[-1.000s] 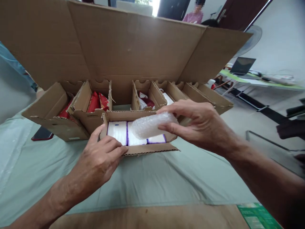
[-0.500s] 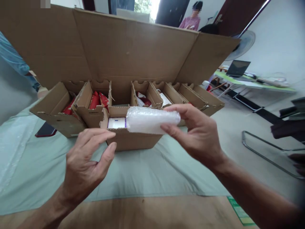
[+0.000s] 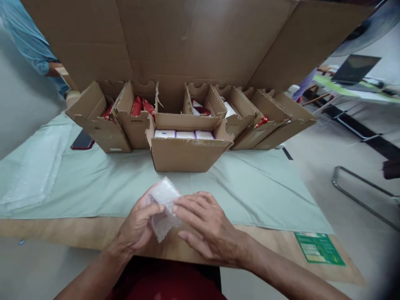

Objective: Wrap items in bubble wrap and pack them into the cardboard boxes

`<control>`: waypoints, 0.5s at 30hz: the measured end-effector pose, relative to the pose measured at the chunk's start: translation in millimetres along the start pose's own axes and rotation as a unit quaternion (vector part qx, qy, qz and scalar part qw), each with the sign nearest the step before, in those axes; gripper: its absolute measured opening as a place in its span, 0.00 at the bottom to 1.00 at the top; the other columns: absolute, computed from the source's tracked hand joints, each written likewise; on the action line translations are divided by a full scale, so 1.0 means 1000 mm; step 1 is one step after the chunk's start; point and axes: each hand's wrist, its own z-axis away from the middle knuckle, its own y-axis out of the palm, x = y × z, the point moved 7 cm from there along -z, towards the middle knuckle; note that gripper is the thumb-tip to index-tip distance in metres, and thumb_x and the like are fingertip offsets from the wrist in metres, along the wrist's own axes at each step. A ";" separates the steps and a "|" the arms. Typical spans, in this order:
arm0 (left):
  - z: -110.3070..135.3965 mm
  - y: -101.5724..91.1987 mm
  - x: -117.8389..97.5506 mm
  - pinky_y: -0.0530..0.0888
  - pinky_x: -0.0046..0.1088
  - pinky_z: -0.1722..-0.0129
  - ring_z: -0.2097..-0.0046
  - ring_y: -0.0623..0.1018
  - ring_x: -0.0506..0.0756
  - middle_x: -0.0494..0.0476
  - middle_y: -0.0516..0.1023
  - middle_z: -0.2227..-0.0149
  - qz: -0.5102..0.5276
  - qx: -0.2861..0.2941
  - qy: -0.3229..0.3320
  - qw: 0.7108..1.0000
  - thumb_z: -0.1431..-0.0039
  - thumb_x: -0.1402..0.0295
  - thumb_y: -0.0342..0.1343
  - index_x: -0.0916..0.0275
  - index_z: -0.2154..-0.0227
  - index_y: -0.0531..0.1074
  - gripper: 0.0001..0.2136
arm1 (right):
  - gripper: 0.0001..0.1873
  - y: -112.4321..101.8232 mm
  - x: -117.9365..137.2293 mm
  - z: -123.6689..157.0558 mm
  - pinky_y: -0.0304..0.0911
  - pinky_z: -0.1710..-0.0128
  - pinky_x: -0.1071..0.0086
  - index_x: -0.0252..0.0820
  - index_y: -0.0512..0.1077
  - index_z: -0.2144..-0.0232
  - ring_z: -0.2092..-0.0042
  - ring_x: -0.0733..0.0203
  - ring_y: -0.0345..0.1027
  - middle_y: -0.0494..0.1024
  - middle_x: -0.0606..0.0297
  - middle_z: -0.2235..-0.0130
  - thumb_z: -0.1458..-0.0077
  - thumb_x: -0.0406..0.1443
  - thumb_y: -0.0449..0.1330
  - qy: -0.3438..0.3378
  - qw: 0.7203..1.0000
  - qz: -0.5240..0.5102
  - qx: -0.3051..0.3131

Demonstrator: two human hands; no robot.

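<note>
My left hand (image 3: 139,221) is closed round a small bubble-wrapped packet (image 3: 165,191), held over the near edge of the table. Loose bubble wrap hangs below it, and whatever is inside the wrap cannot be made out. My right hand (image 3: 208,227) rests its stretched fingertips against the packet's right side, its thumb apart from it. Beyond both hands stands a low cardboard box (image 3: 184,155) with several white, purple-edged small boxes (image 3: 185,134) in a row inside.
Behind stands a row of cardboard bins, one with red packets (image 3: 136,106), before a tall cardboard panel (image 3: 193,46). A phone (image 3: 82,139) and a bubble wrap sheet (image 3: 34,171) lie left on the green cloth (image 3: 250,187). A green card (image 3: 319,248) lies right. A person's blue sleeve (image 3: 28,35) shows at left.
My right hand has brought the packet from above the low box down towards me. My left hand has taken hold of it. The view has tilted downward.
</note>
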 end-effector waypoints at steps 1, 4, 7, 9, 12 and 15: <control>0.002 0.001 0.002 0.74 0.41 0.45 0.47 0.80 0.64 0.60 0.83 0.52 0.007 0.007 -0.001 1.000 0.53 0.69 0.69 0.61 0.48 0.76 0.26 | 0.21 -0.001 -0.004 0.001 0.65 0.46 0.53 0.40 0.68 0.42 0.44 0.49 0.72 0.79 0.51 0.44 0.33 0.43 0.56 0.033 0.999 -0.020 -0.017; 0.010 0.004 0.007 0.75 0.38 0.45 0.45 0.80 0.63 0.59 0.83 0.50 0.016 0.012 0.002 1.000 0.49 0.69 0.68 0.59 0.46 0.76 0.25 | 0.27 0.003 -0.018 0.005 0.68 0.49 0.51 0.42 0.68 0.43 0.47 0.45 0.74 0.79 0.49 0.46 0.39 0.49 0.63 0.116 0.990 -0.052 -0.066; 0.018 0.001 0.008 0.75 0.38 0.44 0.44 0.79 0.64 0.60 0.83 0.48 0.005 0.004 0.013 1.000 0.49 0.68 0.68 0.59 0.43 0.75 0.27 | 0.24 0.011 -0.044 0.017 0.70 0.51 0.53 0.43 0.69 0.46 0.51 0.47 0.75 0.80 0.52 0.50 0.40 0.46 0.64 0.237 0.956 -0.121 -0.122; 0.021 -0.003 0.009 0.75 0.40 0.43 0.43 0.79 0.65 0.61 0.83 0.48 -0.011 0.006 0.003 1.000 0.49 0.68 0.67 0.60 0.43 0.75 0.28 | 0.22 0.018 -0.067 0.033 0.71 0.55 0.58 0.44 0.68 0.46 0.56 0.52 0.76 0.81 0.57 0.55 0.40 0.44 0.63 0.341 0.895 -0.241 -0.160; 0.021 -0.012 0.012 0.74 0.41 0.42 0.43 0.79 0.66 0.63 0.83 0.48 -0.035 0.005 -0.027 0.999 0.50 0.70 0.66 0.61 0.42 0.74 0.29 | 0.26 0.028 -0.083 0.058 0.71 0.58 0.62 0.44 0.67 0.45 0.59 0.56 0.76 0.80 0.60 0.58 0.40 0.48 0.62 0.431 0.789 -0.391 -0.196; 0.018 -0.014 0.018 0.73 0.40 0.41 0.42 0.78 0.65 0.63 0.82 0.46 -0.035 0.015 -0.047 0.998 0.52 0.72 0.66 0.60 0.42 0.74 0.30 | 0.29 0.036 -0.078 0.069 0.70 0.53 0.61 0.43 0.70 0.45 0.53 0.53 0.76 0.80 0.58 0.53 0.42 0.53 0.64 0.431 0.762 -0.445 -0.188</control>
